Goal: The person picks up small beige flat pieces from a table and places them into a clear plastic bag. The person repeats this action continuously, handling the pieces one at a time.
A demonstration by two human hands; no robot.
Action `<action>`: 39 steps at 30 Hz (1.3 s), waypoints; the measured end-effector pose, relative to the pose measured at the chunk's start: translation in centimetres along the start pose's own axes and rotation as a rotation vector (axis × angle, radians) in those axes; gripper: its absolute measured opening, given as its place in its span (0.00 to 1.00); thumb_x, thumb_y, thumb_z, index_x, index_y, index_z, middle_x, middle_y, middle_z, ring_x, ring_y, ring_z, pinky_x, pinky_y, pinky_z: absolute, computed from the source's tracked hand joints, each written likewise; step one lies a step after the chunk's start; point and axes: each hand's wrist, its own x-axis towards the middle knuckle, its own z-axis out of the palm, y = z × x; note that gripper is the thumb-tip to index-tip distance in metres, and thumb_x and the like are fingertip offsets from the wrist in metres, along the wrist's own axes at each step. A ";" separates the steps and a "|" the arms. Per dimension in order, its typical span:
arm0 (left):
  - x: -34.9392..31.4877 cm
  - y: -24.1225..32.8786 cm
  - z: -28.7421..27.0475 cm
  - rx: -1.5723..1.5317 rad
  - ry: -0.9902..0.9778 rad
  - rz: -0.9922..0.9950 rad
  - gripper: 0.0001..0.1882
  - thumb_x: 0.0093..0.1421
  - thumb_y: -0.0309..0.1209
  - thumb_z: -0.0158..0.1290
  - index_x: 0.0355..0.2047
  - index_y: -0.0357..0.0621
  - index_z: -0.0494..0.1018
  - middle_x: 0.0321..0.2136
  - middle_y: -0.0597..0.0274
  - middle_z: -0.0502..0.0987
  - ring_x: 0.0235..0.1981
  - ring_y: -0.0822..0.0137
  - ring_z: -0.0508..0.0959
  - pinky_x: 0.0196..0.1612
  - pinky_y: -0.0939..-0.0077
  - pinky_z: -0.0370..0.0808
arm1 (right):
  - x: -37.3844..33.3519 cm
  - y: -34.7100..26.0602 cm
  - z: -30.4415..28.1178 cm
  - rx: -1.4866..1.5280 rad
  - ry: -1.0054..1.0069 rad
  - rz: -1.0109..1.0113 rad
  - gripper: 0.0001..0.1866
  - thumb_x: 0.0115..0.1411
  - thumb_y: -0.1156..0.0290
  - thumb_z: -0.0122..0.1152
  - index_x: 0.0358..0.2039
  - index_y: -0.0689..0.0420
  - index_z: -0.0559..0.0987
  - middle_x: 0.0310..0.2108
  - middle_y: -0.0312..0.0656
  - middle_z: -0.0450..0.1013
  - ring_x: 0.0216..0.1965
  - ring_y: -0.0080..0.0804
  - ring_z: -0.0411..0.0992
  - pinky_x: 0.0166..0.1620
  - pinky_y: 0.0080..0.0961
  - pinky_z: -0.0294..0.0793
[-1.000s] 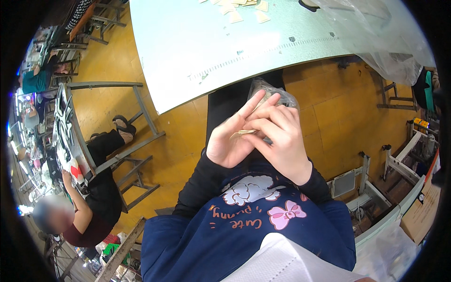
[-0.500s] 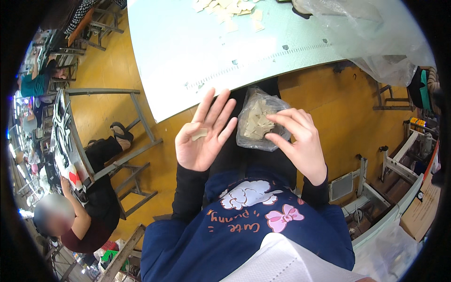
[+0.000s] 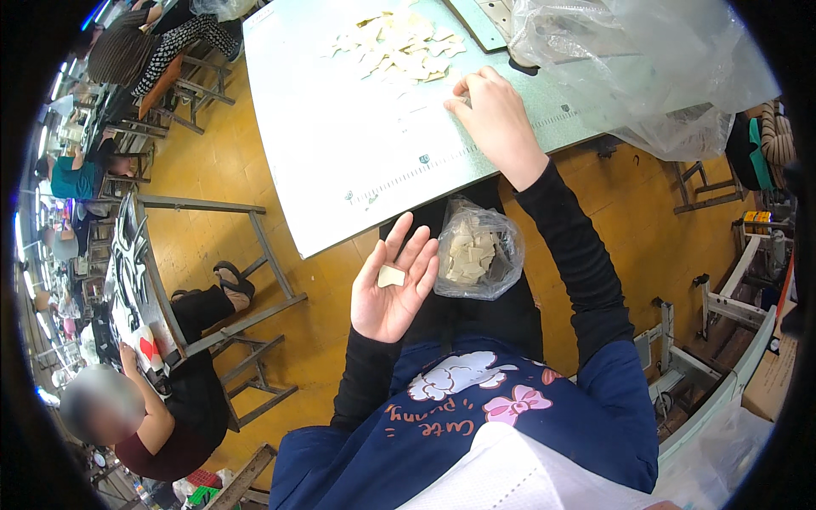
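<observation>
My left hand (image 3: 389, 293) is palm up in front of the table edge, fingers apart and slightly curled. A small flat cream piece (image 3: 391, 276) rests in it, beside the thumb. My right hand (image 3: 493, 115) reaches over the pale green table (image 3: 314, 161), thumb and fingers bent toward each other; I cannot make out anything between them. Just beyond its fingertips spreads a loose pile of cream pieces (image 3: 399, 42). A clear plastic bag (image 3: 506, 276) of similar cream pieces (image 3: 469, 255) lies open on my lap, right of my left hand.
A ruler scale (image 3: 425, 160) runs along the table's near side. Crumpled clear plastic (image 3: 629, 68) covers its right part, beside a machine base (image 3: 493, 21). On the left, a person (image 3: 170, 408) sits at a metal-framed table (image 3: 200, 204). Metal framework (image 3: 722, 302) stands at right.
My right hand has left the bag and moved up over the table to the pile. My left hand has shifted slightly right and down in the picture, with the cream piece still in it.
</observation>
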 end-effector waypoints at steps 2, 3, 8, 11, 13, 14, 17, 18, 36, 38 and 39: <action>0.1 0.1 0.0 0.035 0.023 -0.005 0.26 0.75 0.40 0.36 0.69 0.44 0.55 0.62 0.48 0.67 0.62 0.54 0.69 0.65 0.61 0.67 | 0.3 -0.2 -0.6 -0.004 -0.087 0.032 0.13 0.56 0.65 0.66 0.35 0.63 0.80 0.37 0.50 0.73 0.44 0.48 0.73 0.51 0.39 0.72; 0.1 0.1 0.0 0.062 0.035 -0.012 0.25 0.75 0.39 0.36 0.68 0.43 0.56 0.61 0.49 0.67 0.60 0.54 0.70 0.64 0.63 0.68 | 0.3 -0.3 -0.9 -0.015 -0.116 0.026 0.12 0.56 0.66 0.65 0.34 0.62 0.80 0.37 0.50 0.74 0.45 0.48 0.73 0.51 0.39 0.72; 0.3 -0.4 0.3 0.165 0.087 0.022 0.22 0.74 0.37 0.37 0.63 0.42 0.63 0.56 0.50 0.72 0.53 0.56 0.74 0.56 0.66 0.74 | -1.8 -1.0 -2.3 0.021 -0.148 -0.070 0.08 0.58 0.70 0.63 0.33 0.62 0.79 0.35 0.49 0.74 0.43 0.47 0.73 0.49 0.39 0.72; 0.4 -0.9 0.4 0.220 0.104 0.039 0.21 0.74 0.36 0.39 0.61 0.38 0.63 0.53 0.52 0.73 0.51 0.58 0.74 0.54 0.70 0.74 | -4.1 -1.3 -3.2 0.050 -0.201 -0.034 0.06 0.58 0.72 0.62 0.33 0.61 0.79 0.35 0.48 0.74 0.42 0.46 0.73 0.49 0.38 0.72; 0.5 -1.2 0.4 0.256 0.114 0.042 0.21 0.73 0.36 0.39 0.60 0.37 0.64 0.52 0.52 0.73 0.50 0.59 0.74 0.54 0.71 0.74 | -5.0 -1.6 -3.7 0.102 -0.175 -0.003 0.05 0.57 0.74 0.62 0.34 0.60 0.79 0.32 0.45 0.74 0.38 0.44 0.74 0.44 0.37 0.73; 0.5 -1.4 0.4 0.272 0.123 0.042 0.21 0.73 0.36 0.39 0.60 0.37 0.64 0.52 0.53 0.73 0.50 0.60 0.75 0.53 0.72 0.74 | -5.3 -1.7 -4.0 0.196 -0.168 0.036 0.05 0.57 0.74 0.63 0.34 0.61 0.80 0.31 0.44 0.74 0.35 0.41 0.74 0.42 0.35 0.73; 0.5 -1.8 0.5 0.331 0.143 0.041 0.21 0.74 0.38 0.39 0.59 0.37 0.65 0.52 0.53 0.73 0.50 0.61 0.74 0.54 0.73 0.73 | -6.8 -2.0 -5.7 0.433 -0.204 0.176 0.06 0.57 0.76 0.64 0.35 0.62 0.80 0.28 0.41 0.74 0.30 0.31 0.73 0.36 0.27 0.73; 0.5 -2.0 0.6 0.348 0.145 0.040 0.22 0.74 0.39 0.39 0.59 0.36 0.65 0.52 0.53 0.73 0.51 0.61 0.74 0.55 0.72 0.72 | -7.8 -2.2 -6.6 0.507 -0.238 0.197 0.06 0.57 0.77 0.65 0.35 0.63 0.80 0.28 0.40 0.74 0.30 0.27 0.73 0.36 0.23 0.72; 3.1 -3.6 0.4 1.226 0.016 0.344 0.54 0.65 0.68 0.10 0.66 0.30 0.59 0.68 0.48 0.58 0.72 0.56 0.51 0.73 0.61 0.39 | -11.6 -4.2 -9.9 0.521 -0.001 0.004 0.05 0.56 0.81 0.66 0.35 0.62 0.83 0.32 0.39 0.77 0.29 0.24 0.75 0.31 0.19 0.73; 2.7 -2.8 0.6 1.150 0.011 0.354 0.54 0.66 0.67 0.11 0.65 0.29 0.60 0.67 0.46 0.59 0.71 0.56 0.52 0.73 0.62 0.40 | -10.7 -4.3 -9.4 0.490 0.000 -0.029 0.05 0.55 0.82 0.66 0.34 0.62 0.83 0.31 0.39 0.77 0.29 0.23 0.74 0.30 0.19 0.72; 2.5 -2.6 0.7 1.124 0.050 0.390 0.53 0.67 0.67 0.13 0.64 0.28 0.61 0.64 0.44 0.63 0.70 0.55 0.57 0.72 0.61 0.43 | -10.2 -4.3 -9.1 0.476 0.010 -0.048 0.05 0.55 0.82 0.66 0.34 0.62 0.83 0.30 0.39 0.77 0.28 0.23 0.74 0.29 0.19 0.71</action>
